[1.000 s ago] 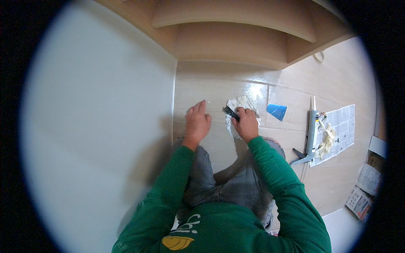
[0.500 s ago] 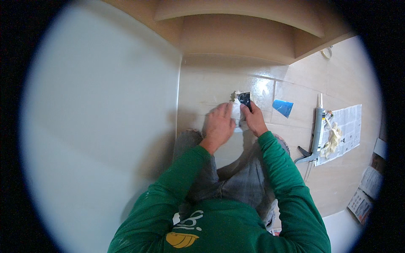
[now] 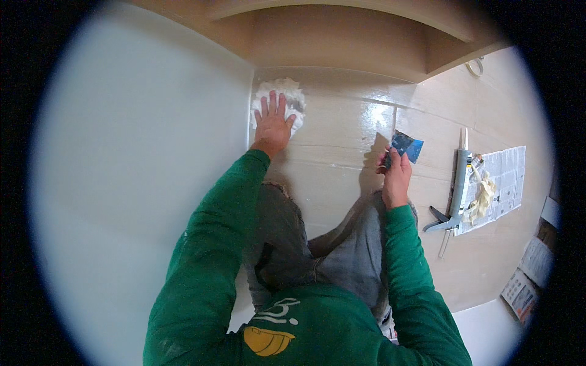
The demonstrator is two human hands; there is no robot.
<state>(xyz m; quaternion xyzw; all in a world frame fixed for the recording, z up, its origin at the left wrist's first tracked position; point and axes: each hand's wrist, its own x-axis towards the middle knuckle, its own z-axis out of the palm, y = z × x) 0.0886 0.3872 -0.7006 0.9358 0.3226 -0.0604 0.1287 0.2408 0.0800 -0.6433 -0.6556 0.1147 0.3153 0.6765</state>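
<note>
My left hand (image 3: 273,125) is spread with fingers apart on a crumpled white cloth or paper (image 3: 281,85), which lies on the floor in the corner by the white wall. My right hand (image 3: 396,172) grips a small, flat dark scraper (image 3: 398,141) to the right. A blue square piece (image 3: 414,150) shows directly behind the scraper; whether it is held or lying on the floor I cannot tell.
A pale wooden shelf unit (image 3: 336,46) spans the back, with the white wall (image 3: 122,183) at left. A grey caulking gun (image 3: 459,192) lies beside newspaper (image 3: 506,177) with crumpled cream material (image 3: 485,195). A tape roll (image 3: 475,67) and more papers (image 3: 531,262) lie at right.
My left hand has moved the white wad forward and left into the corner. My right hand has let go of the wad and moved right with the scraper, over to the blue piece.
</note>
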